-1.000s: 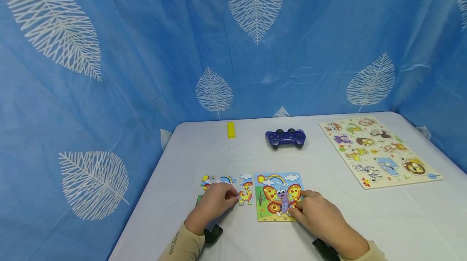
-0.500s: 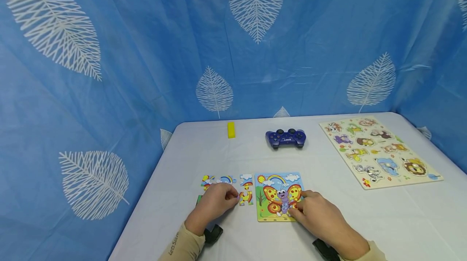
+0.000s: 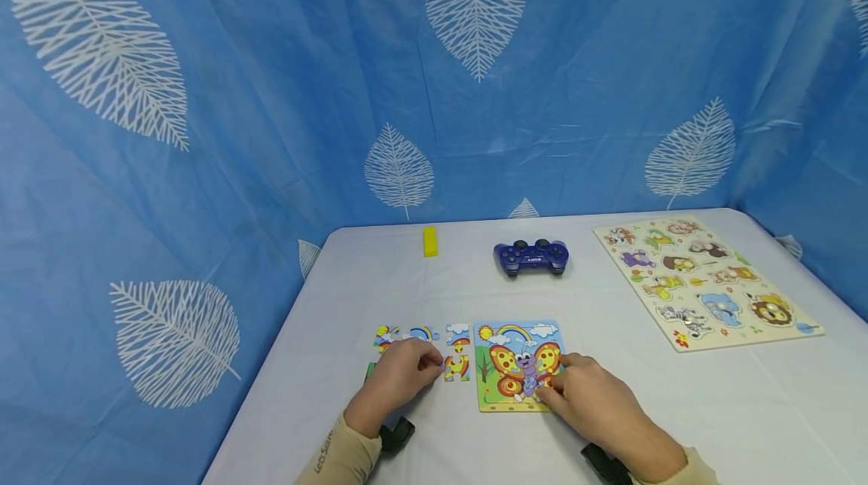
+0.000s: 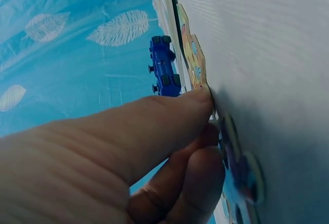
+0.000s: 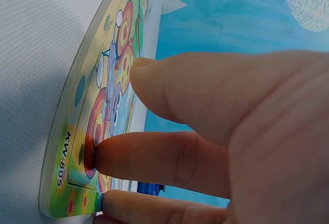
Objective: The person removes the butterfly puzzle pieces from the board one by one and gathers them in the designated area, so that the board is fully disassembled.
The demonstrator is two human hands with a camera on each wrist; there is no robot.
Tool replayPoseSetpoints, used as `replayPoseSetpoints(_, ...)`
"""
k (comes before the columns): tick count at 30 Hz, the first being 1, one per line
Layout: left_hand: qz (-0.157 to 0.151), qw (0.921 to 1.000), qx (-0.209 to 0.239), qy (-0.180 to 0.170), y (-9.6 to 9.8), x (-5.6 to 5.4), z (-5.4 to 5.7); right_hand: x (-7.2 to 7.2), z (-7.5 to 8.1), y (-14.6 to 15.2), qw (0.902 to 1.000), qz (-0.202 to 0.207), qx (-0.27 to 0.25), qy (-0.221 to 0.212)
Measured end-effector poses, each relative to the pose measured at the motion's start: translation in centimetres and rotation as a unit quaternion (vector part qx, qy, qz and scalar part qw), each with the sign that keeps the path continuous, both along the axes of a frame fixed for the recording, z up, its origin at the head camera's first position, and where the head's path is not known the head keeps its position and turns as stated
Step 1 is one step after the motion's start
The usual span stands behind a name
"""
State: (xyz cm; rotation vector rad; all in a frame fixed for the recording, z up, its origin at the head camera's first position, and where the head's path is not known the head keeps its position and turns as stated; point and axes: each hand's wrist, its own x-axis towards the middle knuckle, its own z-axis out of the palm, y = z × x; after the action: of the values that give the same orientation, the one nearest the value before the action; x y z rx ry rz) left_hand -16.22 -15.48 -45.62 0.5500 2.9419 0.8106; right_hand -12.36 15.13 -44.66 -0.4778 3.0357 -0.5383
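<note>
A butterfly picture puzzle (image 3: 505, 364) lies flat in its square board, left of my right hand (image 3: 597, 402). The right wrist view shows that hand's fairly straight fingers (image 5: 159, 154) touching the board's face near the "KW-805" print. Left of the board, a strip of jigsaw pieces (image 3: 457, 338) carries cloud and wing patterns. My left hand (image 3: 400, 376) pinches a yellow-and-red jigsaw piece (image 3: 457, 368) at the strip's near end between thumb (image 4: 198, 98) and finger. Behind the left hand more joined pieces (image 3: 420, 332) show a sun and rainbow, partly hidden by it.
A blue game controller (image 3: 532, 257) lies at the back of the white table (image 3: 380, 282), with a yellow block (image 3: 430, 242) to its left. An animal peg board (image 3: 705, 282) occupies the right side. A blue leaf-patterned sheet (image 3: 576, 78) hangs behind.
The piece at my left fingertips shifts very slightly toward me, then back against the piece above it. My right hand stays still on the butterfly puzzle.
</note>
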Motion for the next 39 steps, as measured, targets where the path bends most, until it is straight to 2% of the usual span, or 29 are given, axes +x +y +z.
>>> replayPoseSetpoints(5,0.009,0.9997,0.014,0.017,0.0,0.0,-0.1,-0.1,0.0,0.2,0.9999,-0.003,-0.015,0.003)
replayPoseSetpoints(9,0.012,0.9974,0.058,0.040,0.2,0.0,-0.1,-0.2,-0.2,0.2,0.9970,-0.001,-0.032,0.070)
replayPoseSetpoints(11,0.013,0.9960,0.077,0.044,0.2,0.0,-0.1,-0.2,-0.5,0.1,0.9922,0.020,-0.057,0.109)
replayPoseSetpoints(13,0.012,0.9952,0.084,0.048,0.2,0.1,-0.1,-0.2,-0.7,-0.1,0.9865,0.057,-0.087,0.127)
replayPoseSetpoints(17,0.011,0.9956,0.077,0.053,0.3,0.0,-0.2,-0.1,-1.3,-0.4,0.9798,0.141,-0.106,0.095)
replayPoseSetpoints(20,0.008,0.9960,0.071,0.054,0.4,0.0,-0.2,0.0,-1.4,-0.5,0.9807,0.168,-0.088,0.047)
replayPoseSetpoints(25,0.004,0.9964,0.066,0.053,0.6,0.2,-0.2,0.1,-1.5,-0.4,0.9821,0.172,-0.076,0.000)
replayPoseSetpoints(32,-0.030,0.9985,0.046,-0.004,2.2,0.7,0.1,0.1,-1.4,-0.5,0.9829,0.172,-0.065,-0.004)
replayPoseSetpoints(39,-0.052,0.9977,-0.006,-0.043,4.6,1.3,0.3,0.1,-1.6,-0.5,0.9830,0.173,-0.062,0.002)
